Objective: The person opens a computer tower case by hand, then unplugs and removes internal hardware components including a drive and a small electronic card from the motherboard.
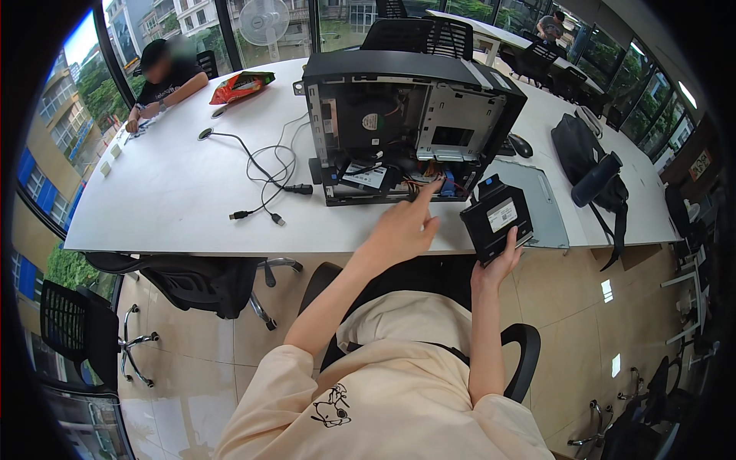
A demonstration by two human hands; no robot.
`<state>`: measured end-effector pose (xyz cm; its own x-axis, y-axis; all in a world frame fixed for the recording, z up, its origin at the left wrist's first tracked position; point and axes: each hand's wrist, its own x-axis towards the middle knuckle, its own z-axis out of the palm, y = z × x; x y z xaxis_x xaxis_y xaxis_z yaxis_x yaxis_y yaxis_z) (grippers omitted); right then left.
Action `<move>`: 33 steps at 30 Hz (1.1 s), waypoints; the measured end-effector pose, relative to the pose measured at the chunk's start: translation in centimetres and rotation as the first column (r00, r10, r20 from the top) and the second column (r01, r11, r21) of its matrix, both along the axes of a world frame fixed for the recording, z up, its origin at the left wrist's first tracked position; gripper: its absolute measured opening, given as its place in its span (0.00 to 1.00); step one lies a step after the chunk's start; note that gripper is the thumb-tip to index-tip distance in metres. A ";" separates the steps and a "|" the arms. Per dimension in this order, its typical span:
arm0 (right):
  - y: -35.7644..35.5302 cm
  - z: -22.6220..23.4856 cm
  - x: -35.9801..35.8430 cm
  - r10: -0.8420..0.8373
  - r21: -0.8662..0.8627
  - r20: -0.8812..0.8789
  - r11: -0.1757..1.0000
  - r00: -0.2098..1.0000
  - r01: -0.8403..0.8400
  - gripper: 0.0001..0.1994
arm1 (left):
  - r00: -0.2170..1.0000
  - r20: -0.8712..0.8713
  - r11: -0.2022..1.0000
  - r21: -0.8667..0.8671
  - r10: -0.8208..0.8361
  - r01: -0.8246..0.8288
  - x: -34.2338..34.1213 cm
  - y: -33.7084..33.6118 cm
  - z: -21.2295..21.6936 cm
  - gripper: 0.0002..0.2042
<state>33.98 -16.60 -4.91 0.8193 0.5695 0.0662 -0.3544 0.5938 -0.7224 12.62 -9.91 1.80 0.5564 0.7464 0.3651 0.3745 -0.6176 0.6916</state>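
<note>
A black computer case (418, 69) lies on the table in front of me, its open side toward me. Inside are a metal bracket (452, 126), a drive with a white label (366, 175) and bundled cables. My left hand (406, 228) reaches to the case's near lower edge, index finger stretched toward the cables beside a blue part (449, 186). Its thumb stands apart, and no held thing shows; whether the fingertip touches a cable, I cannot tell. My right hand (500, 264) grips a black drive caddy (498, 217) with a white label, tilted just right of the case.
Loose cables (272, 180) lie left of the case, near a red snack bag (242, 87). To the right are a flat grey panel (540, 203), a mouse (520, 146), a black bag (580, 149) and a dark bottle (596, 180). A person (165, 77) sits at the far left.
</note>
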 end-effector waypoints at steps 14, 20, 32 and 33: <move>-0.1 -0.3 0.4 0.016 -0.011 -0.045 1.000 0.999 -0.017 0.28 | 0.990 0.042 0.990 -0.020 0.138 -0.137 5.3 1.6 -3.3 0.41; -0.1 -0.6 0.6 0.033 -0.029 -0.032 0.999 0.999 -0.034 0.28 | 0.984 -0.084 0.988 0.032 0.156 -0.154 4.5 3.1 -2.9 0.39; -0.1 -0.4 0.8 0.045 -0.030 -0.091 0.998 0.995 -0.048 0.27 | 0.986 -0.154 0.993 0.108 0.065 -0.049 3.5 2.7 -3.2 0.36; -0.1 -0.4 0.7 0.050 -0.030 -0.089 0.998 0.995 -0.053 0.27 | 0.986 -0.153 0.993 0.108 0.070 -0.053 3.5 2.7 -3.3 0.36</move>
